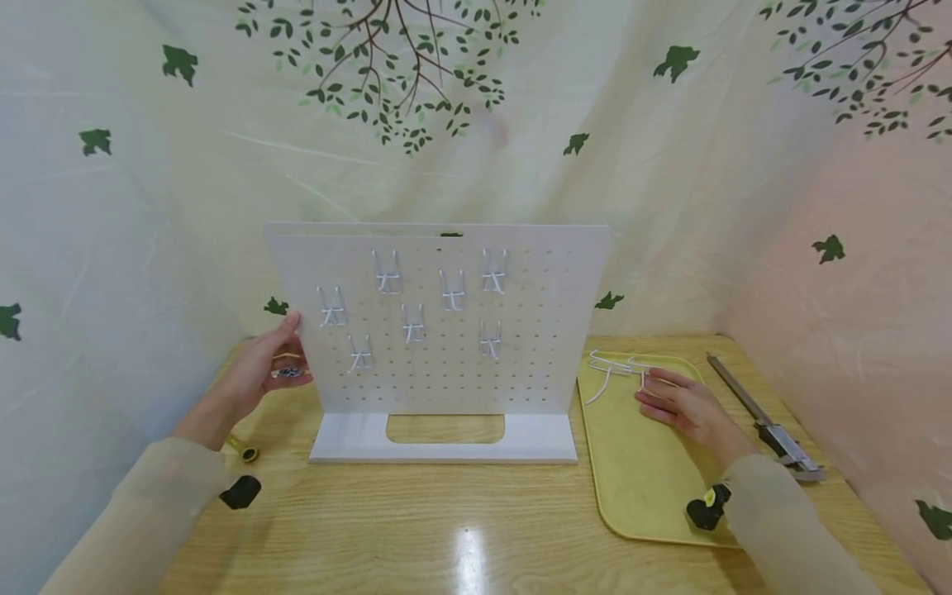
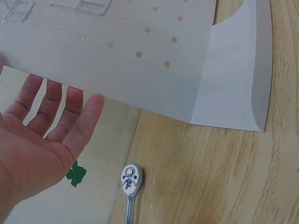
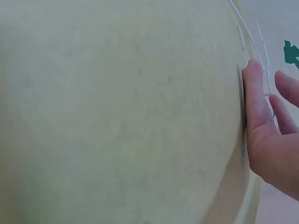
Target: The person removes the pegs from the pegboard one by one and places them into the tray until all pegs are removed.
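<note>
A white pegboard (image 1: 535,355) stands upright on its base, with several white wire hooks (image 1: 452,291) hung on its front. My left hand (image 1: 264,368) grips the board's left edge, thumb at the front and fingers behind. In the left wrist view those fingers (image 2: 74,102) reach under the edge. My right hand (image 1: 687,409) is over the yellow tray (image 1: 625,471), fingertips at the loose white wire hooks (image 1: 610,366) by its far edge. The right wrist view shows the thumb apart from the fingers (image 3: 256,98), close to a hook (image 3: 254,45); contact is unclear.
A caliper (image 1: 773,430) lies right of the tray. A ratchet wrench (image 2: 131,179) lies left of the board, and a gold-coloured ring-ended tool (image 1: 244,449) is partly hidden by the left forearm. A leaf-patterned curtain (image 1: 521,149) hangs behind the wooden table (image 1: 387,521).
</note>
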A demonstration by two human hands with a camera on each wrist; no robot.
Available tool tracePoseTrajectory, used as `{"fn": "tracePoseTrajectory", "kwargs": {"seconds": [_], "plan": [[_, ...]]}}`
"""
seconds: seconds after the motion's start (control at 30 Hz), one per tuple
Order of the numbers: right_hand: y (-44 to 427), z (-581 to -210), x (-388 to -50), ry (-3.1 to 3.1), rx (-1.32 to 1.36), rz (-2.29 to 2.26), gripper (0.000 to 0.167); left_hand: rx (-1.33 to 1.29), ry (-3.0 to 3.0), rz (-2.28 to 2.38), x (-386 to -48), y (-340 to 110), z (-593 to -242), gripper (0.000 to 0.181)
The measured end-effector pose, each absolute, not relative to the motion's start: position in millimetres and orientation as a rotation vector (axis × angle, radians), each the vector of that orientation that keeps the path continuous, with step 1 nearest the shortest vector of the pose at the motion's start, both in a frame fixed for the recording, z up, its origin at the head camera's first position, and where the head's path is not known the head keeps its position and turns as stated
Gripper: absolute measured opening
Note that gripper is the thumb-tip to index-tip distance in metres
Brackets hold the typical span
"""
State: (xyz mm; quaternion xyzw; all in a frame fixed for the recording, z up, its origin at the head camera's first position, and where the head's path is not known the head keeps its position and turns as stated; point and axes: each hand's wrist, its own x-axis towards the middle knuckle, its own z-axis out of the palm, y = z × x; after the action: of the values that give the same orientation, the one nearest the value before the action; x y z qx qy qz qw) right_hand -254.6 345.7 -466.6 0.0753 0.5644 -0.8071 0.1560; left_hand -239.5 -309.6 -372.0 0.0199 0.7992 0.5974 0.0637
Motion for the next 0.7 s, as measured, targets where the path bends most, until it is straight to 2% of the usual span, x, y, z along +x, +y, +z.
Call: {"fn": "tracePoseTrajectory", "kwargs": {"seconds": [0.2,0.3,0.53,0.7], "plan": [[347.6,-461.2,-251.0,1.635,0.197,-2.285,0.052,0.061,2.412,1.804,-241.5,-309.3,-372.5,0.068],[347.6,-454.3,-247.9,1.684,0.178,-2.245,0.047,0.065,2.402,1.811,-242.5,-309.7,-373.0,0.069],[339.6,-425.7,-239.6,1.736,0.013,-2.206,0.018,0.052,2.379,1.828,-241.9,-310.7,-372.7,0.070],[323.7,-403.9,-234.9,1.742,-0.146,-2.207,0.021,0.056,2.389,1.812,-239.9,-310.7,-372.0,0.071]]}}
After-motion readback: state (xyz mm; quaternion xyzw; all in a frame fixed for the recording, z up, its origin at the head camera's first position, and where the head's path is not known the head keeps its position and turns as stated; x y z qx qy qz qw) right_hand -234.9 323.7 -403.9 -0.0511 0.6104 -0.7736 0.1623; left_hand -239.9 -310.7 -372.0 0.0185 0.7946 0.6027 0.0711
